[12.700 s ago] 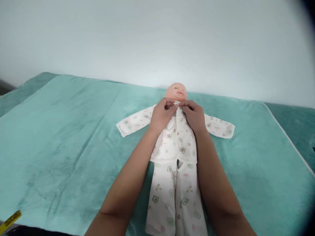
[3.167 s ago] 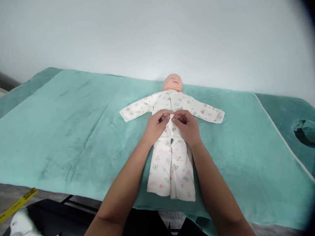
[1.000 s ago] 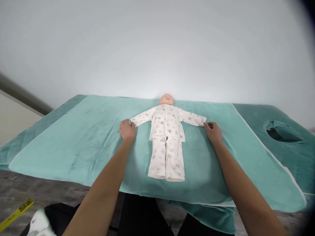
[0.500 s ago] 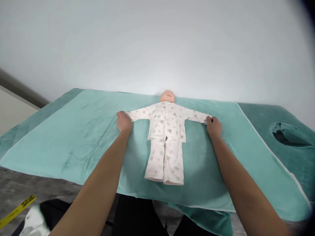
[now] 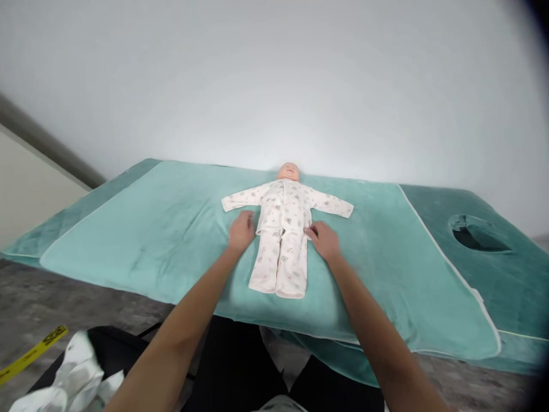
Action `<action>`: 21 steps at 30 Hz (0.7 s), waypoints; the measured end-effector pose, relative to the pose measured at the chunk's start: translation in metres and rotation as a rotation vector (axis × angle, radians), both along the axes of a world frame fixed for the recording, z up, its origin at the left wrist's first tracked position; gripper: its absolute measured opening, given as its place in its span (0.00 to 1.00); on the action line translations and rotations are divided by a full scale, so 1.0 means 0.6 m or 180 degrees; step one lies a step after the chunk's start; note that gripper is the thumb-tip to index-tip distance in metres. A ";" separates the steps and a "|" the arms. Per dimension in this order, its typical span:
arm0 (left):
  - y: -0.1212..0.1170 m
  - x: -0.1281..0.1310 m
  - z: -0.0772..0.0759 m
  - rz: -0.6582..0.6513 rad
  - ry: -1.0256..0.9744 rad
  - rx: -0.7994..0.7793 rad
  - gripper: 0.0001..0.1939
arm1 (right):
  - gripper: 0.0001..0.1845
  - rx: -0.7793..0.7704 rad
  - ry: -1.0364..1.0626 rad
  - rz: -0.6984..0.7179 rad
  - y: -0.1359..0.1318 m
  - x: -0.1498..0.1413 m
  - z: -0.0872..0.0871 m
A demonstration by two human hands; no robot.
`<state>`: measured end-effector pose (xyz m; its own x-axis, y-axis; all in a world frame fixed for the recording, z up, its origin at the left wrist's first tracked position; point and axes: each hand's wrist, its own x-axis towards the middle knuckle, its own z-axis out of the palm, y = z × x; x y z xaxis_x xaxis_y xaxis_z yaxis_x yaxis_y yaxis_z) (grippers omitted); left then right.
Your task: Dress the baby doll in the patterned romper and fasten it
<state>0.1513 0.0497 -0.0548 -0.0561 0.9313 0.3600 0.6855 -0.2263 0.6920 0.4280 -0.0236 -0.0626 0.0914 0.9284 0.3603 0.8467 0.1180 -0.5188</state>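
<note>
A baby doll lies on its back, its head toward the wall. It is dressed in a white printed pajama top and matching pajama pants; both sleeves stretch out sideways. My right hand pinches the lower side edge of the top with thumb and fingertips. Beside the opposite side of the top, just below the sleeve, is my left hand. Its fingertips are blurred, and I cannot tell whether they touch the cloth.
A light green sheet covers the bed, with a darker green cover under it. At the right, the cover has an oval hole. White crumpled items lie on something black at lower left, near a yellow strip.
Both hands have let go of the sleeve cuffs and moved inward and down to the sides of the top. My right hand now grips its lower edge. The view has shifted slightly.
</note>
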 end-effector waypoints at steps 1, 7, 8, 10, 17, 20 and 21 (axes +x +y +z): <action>-0.020 0.007 -0.001 -0.0217 0.0009 0.0002 0.10 | 0.22 0.0001 -0.0040 0.0055 -0.010 -0.013 -0.004; -0.130 -0.009 0.001 -0.0563 -0.0226 0.0088 0.11 | 0.17 0.0112 0.0632 0.0189 -0.102 -0.055 -0.015; -0.149 -0.017 -0.003 -0.0582 -0.0371 0.0064 0.10 | 0.15 0.0087 0.0803 0.0323 -0.124 -0.060 -0.019; -0.190 -0.034 -0.015 -0.0710 -0.0686 -0.0075 0.09 | 0.13 -0.0048 0.1043 0.0598 -0.170 -0.071 -0.028; -0.283 -0.045 -0.052 -0.1118 -0.0153 -0.0129 0.15 | 0.11 -0.0436 0.1526 0.0553 -0.250 -0.092 -0.042; -0.299 -0.029 -0.048 -0.0960 -0.0316 0.0016 0.10 | 0.08 -0.0542 0.1816 0.0614 -0.249 -0.087 -0.035; -0.305 -0.023 -0.046 -0.0975 -0.0381 0.0057 0.09 | 0.08 -0.0594 0.1870 0.0671 -0.249 -0.085 -0.032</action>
